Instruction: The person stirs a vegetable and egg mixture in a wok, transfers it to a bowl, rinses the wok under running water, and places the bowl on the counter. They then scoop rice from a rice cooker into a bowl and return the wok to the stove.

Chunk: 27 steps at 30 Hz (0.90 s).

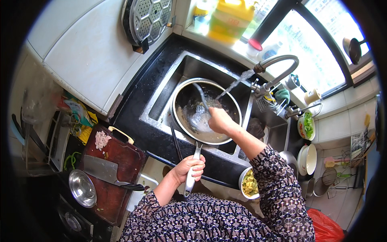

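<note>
My left hand (189,169) is closed around the metal handle of a frying pan (185,122), which rests over the left basin of a steel sink (151,119). My right hand (220,121) grips a grey-handled utensil (201,96) inside the pan; its working end is hidden under my hand and the murky water. From the curved faucet (281,59), a stream of water (235,84) runs into the pan. A pair of dark chopsticks (176,140) leans at the sink's front edge, left of the pan handle.
At left, a cleaver (101,169) and chopped pale meat (102,140) lie on a red-brown cutting board (127,151), beside a steel bowl (82,188). A bowl of yellow-green food (250,184) stands near my right forearm. Bowls (307,158) line the right counter; a yellow jug (231,21) stands on the windowsill.
</note>
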{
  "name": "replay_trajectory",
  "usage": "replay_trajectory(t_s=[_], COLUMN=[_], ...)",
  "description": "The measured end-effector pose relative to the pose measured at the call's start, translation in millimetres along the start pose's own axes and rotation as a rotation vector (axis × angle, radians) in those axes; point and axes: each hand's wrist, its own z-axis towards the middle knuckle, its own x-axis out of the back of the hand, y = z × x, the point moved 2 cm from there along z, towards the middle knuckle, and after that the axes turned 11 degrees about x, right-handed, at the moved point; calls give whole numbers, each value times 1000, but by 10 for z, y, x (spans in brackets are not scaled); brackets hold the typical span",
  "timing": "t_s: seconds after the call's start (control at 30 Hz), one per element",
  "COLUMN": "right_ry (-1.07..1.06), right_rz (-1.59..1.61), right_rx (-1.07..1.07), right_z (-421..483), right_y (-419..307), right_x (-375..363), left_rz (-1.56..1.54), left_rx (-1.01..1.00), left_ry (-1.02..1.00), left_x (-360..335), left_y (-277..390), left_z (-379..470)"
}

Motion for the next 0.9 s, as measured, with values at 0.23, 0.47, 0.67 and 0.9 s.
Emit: replay_trajectory(t_s=[0.23, 0.47, 0.67, 0.9], right_ry=[-340, -493, -120, -204], right_rz=[-40, -288, -243, -329], right_rx=[314, 98, 24, 143], right_z=[-893, -934, -40, -260], right_y=[-70, 205, 334, 245], right_x=[483, 880, 12, 1], left_rz=[-55, -105, -142, -78], left_rx=[-45, -37, -11, -12], left_ry=[-49, -158, -148, -59], left_x=[109, 221, 203, 143], left_y=[55, 39, 97, 86], left_z=[73, 147, 149, 181])
